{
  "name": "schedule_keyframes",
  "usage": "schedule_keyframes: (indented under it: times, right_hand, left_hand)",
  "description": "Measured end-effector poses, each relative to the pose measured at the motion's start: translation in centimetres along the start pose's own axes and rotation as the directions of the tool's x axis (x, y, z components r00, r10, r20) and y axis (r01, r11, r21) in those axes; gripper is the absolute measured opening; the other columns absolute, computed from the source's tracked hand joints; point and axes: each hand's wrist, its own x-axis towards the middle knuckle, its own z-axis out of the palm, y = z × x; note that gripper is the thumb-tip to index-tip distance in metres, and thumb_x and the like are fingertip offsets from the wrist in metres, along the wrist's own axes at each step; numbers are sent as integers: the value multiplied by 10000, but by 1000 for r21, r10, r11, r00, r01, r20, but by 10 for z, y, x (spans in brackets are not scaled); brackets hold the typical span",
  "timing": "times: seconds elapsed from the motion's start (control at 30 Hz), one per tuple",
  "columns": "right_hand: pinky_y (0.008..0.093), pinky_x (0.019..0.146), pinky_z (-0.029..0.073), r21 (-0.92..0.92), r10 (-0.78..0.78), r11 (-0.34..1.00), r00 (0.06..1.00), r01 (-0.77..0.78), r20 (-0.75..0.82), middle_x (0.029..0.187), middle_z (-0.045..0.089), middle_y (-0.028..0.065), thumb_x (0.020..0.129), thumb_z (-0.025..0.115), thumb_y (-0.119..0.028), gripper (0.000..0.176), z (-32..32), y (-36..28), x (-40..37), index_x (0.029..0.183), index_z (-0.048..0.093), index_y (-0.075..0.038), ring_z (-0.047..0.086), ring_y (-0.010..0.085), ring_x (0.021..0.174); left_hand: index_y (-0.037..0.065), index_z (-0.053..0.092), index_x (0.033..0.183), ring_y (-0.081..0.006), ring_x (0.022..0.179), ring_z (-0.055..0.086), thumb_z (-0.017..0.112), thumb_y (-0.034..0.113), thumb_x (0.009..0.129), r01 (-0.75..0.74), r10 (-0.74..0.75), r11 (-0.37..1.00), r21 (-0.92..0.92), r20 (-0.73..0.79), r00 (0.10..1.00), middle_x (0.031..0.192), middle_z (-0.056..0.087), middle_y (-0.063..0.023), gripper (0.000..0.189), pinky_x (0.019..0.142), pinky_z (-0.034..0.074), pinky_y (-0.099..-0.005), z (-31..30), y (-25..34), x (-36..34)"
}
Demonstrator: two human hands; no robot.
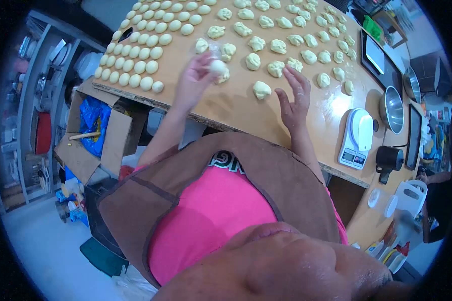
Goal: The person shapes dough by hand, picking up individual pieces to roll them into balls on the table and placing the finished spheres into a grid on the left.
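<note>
My left hand (197, 75) is closed on a smooth, pale dough ball (217, 67), held between thumb and fingers above the wooden table. Rough dough pieces lie close by it, one (228, 51) just behind and another partly hidden under the ball. My right hand (296, 95) is open, fingers apart, holding nothing. Its fingertips are close to a rough dough piece (295, 64), and another lump (261, 90) sits to its left. Rows of smooth dough balls (139, 66) fill the table's left side, while uneven lumps (278, 46) spread across the middle and right.
A digital kitchen scale (356, 138) and a metal bowl (391, 109) stand on the right. Dark trays (381, 65) lie behind them. Below the table's left edge is an open cardboard box (118, 138) with a blue bag. Another person's arm (437, 177) shows at far right.
</note>
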Motion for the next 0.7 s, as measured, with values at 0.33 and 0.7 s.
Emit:
schedule_keyframes:
  times: [0.33,0.7]
  right_hand:
    - [355,814,463,102,98,991,993,-90,-72,1142,571,123,813,711,-176,462,3,7,-3,1217,520,-59,548,242,985]
    - [376,860,461,-29,160,987,956,-158,245,1151,581,127,799,698,-177,354,9,15,-6,1127,607,-79,562,295,1033]
  left_hand:
    - [84,519,1262,-233,955,613,724,96,752,63,242,73,995,-79,967,1108,623,-92,550,833,492,-382,-97,45,-3]
    - [138,533,1242,-286,1204,441,798,261,674,-11,360,-161,987,70,931,1323,481,-62,638,1005,344,-438,-78,48,-8]
